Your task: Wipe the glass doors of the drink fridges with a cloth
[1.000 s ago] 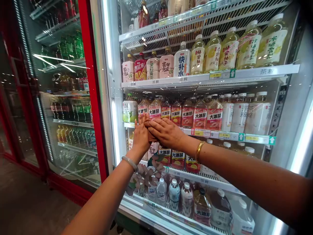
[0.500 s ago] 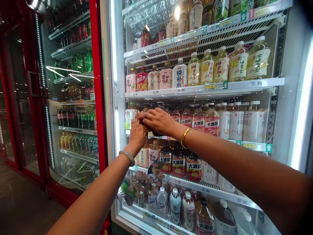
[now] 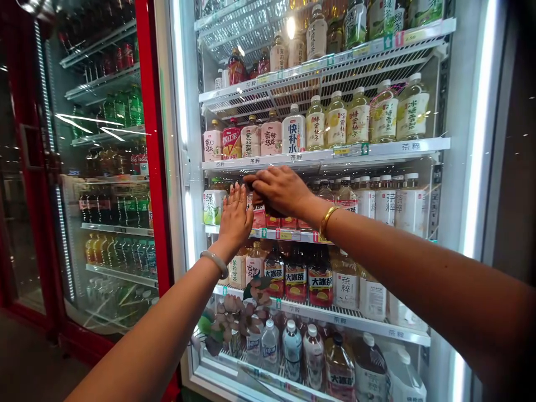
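Note:
My left hand (image 3: pixel 235 219) lies flat and open against the glass door (image 3: pixel 377 251) of a lit drinks fridge, fingers pointing up. A pale bangle (image 3: pixel 213 259) is on that wrist. My right hand (image 3: pixel 280 190) is just above and to the right of it, fingers pressed down over a small dark cloth (image 3: pixel 251 181) held against the glass. A gold bangle (image 3: pixel 329 218) sits on the right wrist. Both hands are level with the middle shelf (image 3: pixel 285 234), in front of the red-labelled tea bottles (image 3: pixel 295 276).
The fridge has a white frame (image 3: pixel 180 167) with bright light strips, and wire shelves full of bottles. A red-framed fridge (image 3: pixel 146 139) with green and dark bottles stands to its left. Dark floor (image 3: pixel 25 363) runs along the bottom left.
Both hands have slid up the glass, from below the middle shelf's bottle tops to just under the shelf above. The view has shifted up and back a little.

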The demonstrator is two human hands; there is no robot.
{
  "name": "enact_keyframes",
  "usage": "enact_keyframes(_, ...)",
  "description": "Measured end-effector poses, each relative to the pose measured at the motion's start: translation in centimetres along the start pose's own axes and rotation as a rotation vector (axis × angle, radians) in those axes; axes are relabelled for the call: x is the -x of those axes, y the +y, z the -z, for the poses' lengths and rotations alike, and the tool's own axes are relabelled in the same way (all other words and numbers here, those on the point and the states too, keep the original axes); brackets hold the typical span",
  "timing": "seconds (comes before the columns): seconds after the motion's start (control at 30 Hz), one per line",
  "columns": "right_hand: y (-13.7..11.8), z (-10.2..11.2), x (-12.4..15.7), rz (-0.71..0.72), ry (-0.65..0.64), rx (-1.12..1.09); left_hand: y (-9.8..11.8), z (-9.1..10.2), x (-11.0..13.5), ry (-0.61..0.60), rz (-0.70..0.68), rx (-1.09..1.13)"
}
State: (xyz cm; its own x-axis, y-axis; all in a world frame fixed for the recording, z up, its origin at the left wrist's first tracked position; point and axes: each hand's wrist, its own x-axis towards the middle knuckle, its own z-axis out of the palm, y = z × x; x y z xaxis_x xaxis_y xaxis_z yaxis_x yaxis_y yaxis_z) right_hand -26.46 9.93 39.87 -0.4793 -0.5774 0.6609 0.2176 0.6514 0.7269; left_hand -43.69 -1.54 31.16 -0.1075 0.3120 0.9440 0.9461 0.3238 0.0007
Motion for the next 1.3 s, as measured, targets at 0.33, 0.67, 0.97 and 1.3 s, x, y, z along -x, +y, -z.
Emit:
enact_keyframes(0.33, -1.4, 0.6, 2.8, 0.136, -0.011, 0.008, 2.5, -1.2, -1.0, 0.021, -0.052, 0.015)
enact_keyframes(0.67, 2.0, 2.8, 4.6, -0.096, 0.044, 0.079, 5.6, -2.1, -0.9, 0.041, -0.098, 0.043)
enact_keyframes(0.97, 3.9, 4.1, 6.7, -0.184, 0.089, 0.132, 8.5, -1.8, -2.1, 0.026, -0.173, 0.024)
enact_keyframes(1.3, 4.2, 5.1, 8.3, -0.052, 0.052, 0.143, 10.8, -2.0, -2.7, 0.018, -0.145, -0.002)
